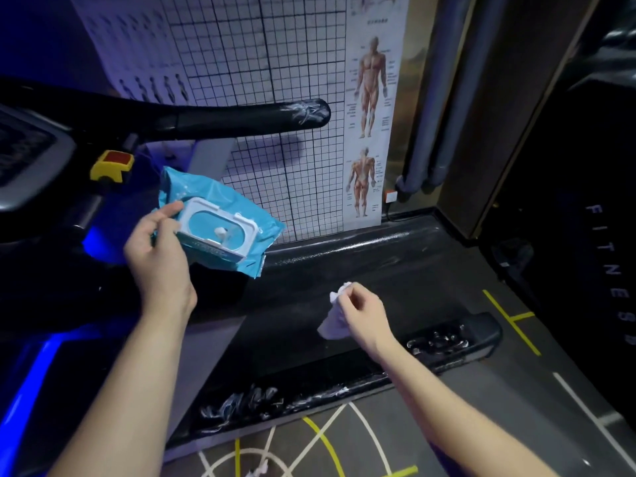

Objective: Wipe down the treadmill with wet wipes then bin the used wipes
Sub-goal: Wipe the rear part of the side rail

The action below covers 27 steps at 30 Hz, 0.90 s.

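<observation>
A: While the left hand (156, 249) grips the blue wipes pack (220, 222) at nine o'clock, where is the crumpled wipe (333, 320)?
B: Pinched in the right hand (361, 315), five o'clock, above the treadmill deck (285, 311)

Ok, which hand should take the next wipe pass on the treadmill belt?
Right. The right hand already pinches a wipe over the treadmill belt. The left hand is occupied holding the wipe pack, up and off to the side of the belt.
</observation>
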{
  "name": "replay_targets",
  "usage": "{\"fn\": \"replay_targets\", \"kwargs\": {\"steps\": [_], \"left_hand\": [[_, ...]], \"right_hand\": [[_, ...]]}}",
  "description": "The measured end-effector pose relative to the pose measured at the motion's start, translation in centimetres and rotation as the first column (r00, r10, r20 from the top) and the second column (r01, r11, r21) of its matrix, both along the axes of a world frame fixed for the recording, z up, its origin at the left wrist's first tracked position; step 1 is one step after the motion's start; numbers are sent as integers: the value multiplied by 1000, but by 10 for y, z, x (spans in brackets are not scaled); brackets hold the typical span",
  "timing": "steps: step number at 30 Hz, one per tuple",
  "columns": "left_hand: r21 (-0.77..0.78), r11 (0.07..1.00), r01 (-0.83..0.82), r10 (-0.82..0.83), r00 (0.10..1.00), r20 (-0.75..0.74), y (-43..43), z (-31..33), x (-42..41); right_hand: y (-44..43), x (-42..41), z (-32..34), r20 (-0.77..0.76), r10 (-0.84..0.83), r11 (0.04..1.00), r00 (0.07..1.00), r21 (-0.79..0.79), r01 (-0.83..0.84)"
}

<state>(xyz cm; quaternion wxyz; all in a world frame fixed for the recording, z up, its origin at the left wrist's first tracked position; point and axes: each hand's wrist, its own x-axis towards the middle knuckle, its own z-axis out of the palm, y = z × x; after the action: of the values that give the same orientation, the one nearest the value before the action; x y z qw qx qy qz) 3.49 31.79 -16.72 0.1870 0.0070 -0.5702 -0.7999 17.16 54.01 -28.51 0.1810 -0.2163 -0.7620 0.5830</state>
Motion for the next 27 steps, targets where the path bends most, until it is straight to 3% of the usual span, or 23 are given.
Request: {"fn": "replay_targets", "kwargs": {"steps": [3,5,8,12,15,17,20,24,27], "left_hand": [[-10,1000,-18,18,1000,-14,-10,1,-2],[-2,999,-33,33,999,-2,-20,0,-4],[12,998,-60,59,998,25,-38,-7,-3],[-8,996,-84,84,996,31,-61,-19,-1],[-26,997,-68,69,997,17,-61,-20,-1],[-51,997,-59,58,998,-13,-50,-16,0],[-51,998,-29,27,999,-41,-30,-10,2],[-47,998,32,-35,998,-60,-5,-5,8],[-56,996,65,-68,995,-67,15,-4,13]], "right_hand": [[2,4,17,-131,-236,971,963,-65,229],[22,-4,30,-211,-452,891,867,-54,451],[63,-28,29,-169,-631,772,757,-46,634],[58,-43,17,-125,-586,806,800,6,592],[11,-33,3,-156,-356,924,921,90,373],[-6,-22,-3,-158,-252,966,955,13,257],[10,-12,-8,-115,-293,951,949,-135,278],[69,3,-2,-105,-428,904,897,-54,425],[111,13,11,-146,-588,808,795,-62,586]]}}
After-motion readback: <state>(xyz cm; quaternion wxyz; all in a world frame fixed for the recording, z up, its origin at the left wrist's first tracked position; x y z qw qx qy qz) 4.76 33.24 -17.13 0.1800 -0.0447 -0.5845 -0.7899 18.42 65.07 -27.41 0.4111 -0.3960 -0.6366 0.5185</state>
